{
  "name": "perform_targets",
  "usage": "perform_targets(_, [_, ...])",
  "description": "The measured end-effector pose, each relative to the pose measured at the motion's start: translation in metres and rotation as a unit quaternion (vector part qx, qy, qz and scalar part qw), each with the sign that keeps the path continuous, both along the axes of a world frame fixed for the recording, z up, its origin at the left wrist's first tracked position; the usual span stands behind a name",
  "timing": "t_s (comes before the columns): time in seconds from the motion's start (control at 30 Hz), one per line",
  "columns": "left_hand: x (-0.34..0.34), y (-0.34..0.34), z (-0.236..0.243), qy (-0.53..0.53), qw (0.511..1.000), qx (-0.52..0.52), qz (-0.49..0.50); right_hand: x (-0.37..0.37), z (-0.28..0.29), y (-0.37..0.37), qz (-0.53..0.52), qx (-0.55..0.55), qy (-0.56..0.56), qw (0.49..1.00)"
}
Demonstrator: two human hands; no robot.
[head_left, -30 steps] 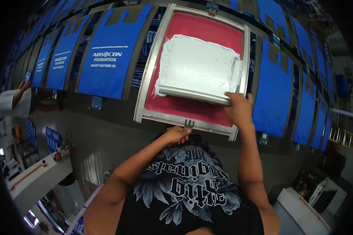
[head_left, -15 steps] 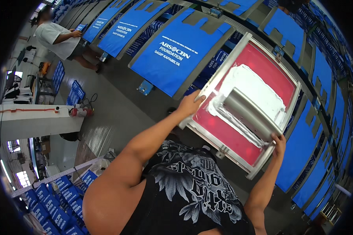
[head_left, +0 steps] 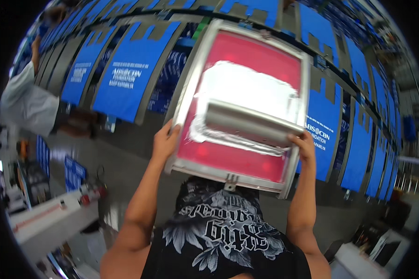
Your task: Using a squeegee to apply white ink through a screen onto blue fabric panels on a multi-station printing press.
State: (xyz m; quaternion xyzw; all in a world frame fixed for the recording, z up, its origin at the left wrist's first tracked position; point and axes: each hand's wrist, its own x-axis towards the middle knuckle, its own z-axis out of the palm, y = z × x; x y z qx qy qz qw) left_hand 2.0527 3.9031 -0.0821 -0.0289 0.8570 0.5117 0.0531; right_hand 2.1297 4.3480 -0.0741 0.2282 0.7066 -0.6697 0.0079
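Note:
My left hand (head_left: 166,142) is closed on the left side of a metal-edged screen printing frame (head_left: 181,107), held in front of my body. At the frame's right side my right hand (head_left: 304,146) is closed on the rail, its thumb by the end of a grey metal squeegee (head_left: 251,123). The squeegee lies across the frame, inside its walls. Thick white ink (head_left: 244,83) covers much of the red mesh (head_left: 260,49) behind it, with a smeared line along its near side. Whether the frame touches the board beneath is hidden.
Blue fabric pieces with white print, one on the left (head_left: 130,69) and one on the right (head_left: 319,125), lie on grey boards along a long rack. At far left stands a person in a white shirt (head_left: 30,102). A white ledge (head_left: 56,214) is at lower left.
My view has turned, and the frame now sits nearer the middle and straighter before me. A printed blue piece shows right of it. Both hands keep their hold; the squeegee stays inside.

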Motion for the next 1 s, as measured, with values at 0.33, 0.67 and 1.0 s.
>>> perform_targets(0.33, [-0.039,-0.074,-0.027,-0.042,0.999,0.014,0.009,-0.049,0.003,-0.073,0.047,-0.005,-0.019,0.999])
perform_targets(0.67, [-0.081,-0.078,-0.059,-0.011,0.998,-0.045,-0.033,-0.083,-0.039,-0.059,0.035,0.047,-0.055,0.997])
perform_targets(1.0, [-0.087,-0.07,-0.06,-0.073,0.997,0.029,0.004,-0.085,-0.047,-0.064,0.041,0.001,-0.046,0.998])
